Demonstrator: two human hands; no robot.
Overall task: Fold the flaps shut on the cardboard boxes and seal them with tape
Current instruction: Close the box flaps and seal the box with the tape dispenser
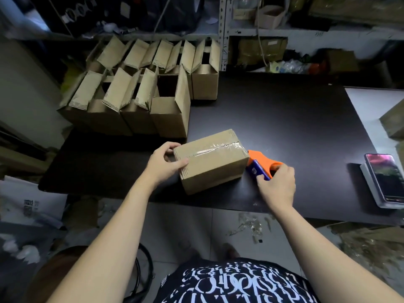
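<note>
A closed cardboard box lies on the dark table, with a strip of clear tape shining along its top seam. My left hand grips the box's left end, thumb on the near side and fingers on the far side. My right hand holds an orange and blue tape dispenser pressed against the box's right end, low near the table.
Several open boxes with raised flaps stand in rows at the table's back left. A phone rests on a white stand at the right edge. Shelves with clutter rise behind. Tape scraps litter the floor below.
</note>
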